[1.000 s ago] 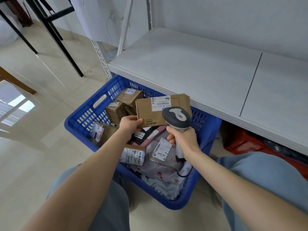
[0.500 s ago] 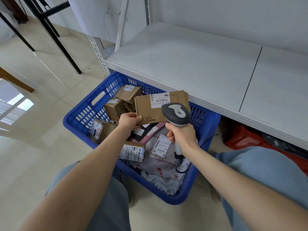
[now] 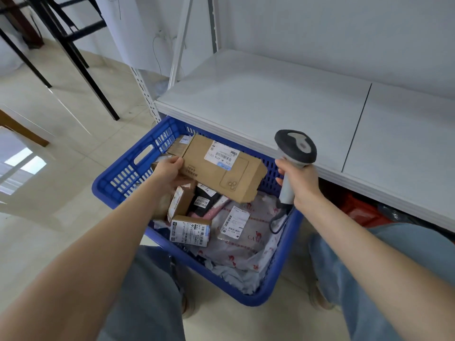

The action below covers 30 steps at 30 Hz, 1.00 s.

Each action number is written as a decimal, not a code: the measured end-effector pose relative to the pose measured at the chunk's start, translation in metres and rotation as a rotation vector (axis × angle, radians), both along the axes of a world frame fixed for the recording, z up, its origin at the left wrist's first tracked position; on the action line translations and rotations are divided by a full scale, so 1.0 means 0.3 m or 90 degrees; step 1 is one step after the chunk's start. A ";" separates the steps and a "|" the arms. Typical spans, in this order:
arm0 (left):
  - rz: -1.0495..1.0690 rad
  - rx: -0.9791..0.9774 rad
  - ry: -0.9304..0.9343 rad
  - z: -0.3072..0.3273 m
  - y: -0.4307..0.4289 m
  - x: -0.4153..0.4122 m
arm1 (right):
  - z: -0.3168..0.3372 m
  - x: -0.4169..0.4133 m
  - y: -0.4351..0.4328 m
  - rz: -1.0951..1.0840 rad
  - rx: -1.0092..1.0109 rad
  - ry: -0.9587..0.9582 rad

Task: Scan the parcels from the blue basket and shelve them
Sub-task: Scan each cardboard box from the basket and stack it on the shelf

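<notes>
- Above the blue basket (image 3: pixel 108 190), left hand (image 3: pixel 170 168) grips one brown cardboard parcel (image 3: pixel 221 175), one white barcode label (image 3: pixel 221 153) upward.
- Right hand (image 3: pixel 299 179) clasps one grey scanner (image 3: pixel 295 146) beside the shelf (image 3: pixel 258 99).

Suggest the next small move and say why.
Probably lift the cardboard box onto the white shelf: the left hand grips it above the blue basket, and the barcode scanner in the right hand points away from its shipping label.
</notes>
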<state>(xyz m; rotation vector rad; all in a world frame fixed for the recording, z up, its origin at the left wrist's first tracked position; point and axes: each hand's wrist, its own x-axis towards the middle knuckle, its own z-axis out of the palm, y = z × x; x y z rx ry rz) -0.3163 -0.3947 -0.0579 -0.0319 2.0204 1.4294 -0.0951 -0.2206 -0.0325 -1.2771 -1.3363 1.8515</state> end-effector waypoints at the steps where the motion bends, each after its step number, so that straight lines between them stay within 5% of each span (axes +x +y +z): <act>1: -0.011 -0.001 0.014 0.026 -0.001 -0.004 | 0.013 0.007 0.015 0.008 0.004 0.000; 9: -0.131 0.031 0.126 0.279 0.053 0.036 | 0.194 0.117 -0.017 0.185 -0.043 0.057; 18: -0.169 0.114 0.222 0.595 0.191 0.257 | 0.441 0.295 -0.045 0.189 0.022 0.089; 25: -0.421 -0.024 0.800 0.814 0.164 0.523 | 0.637 0.409 -0.040 0.082 0.096 0.162; 28: -0.605 -0.235 1.009 0.871 0.130 0.657 | 0.708 0.448 -0.042 0.045 0.097 0.194; 30: -0.613 -0.319 1.157 0.872 0.131 0.728 | 0.745 0.468 -0.046 0.028 0.096 0.210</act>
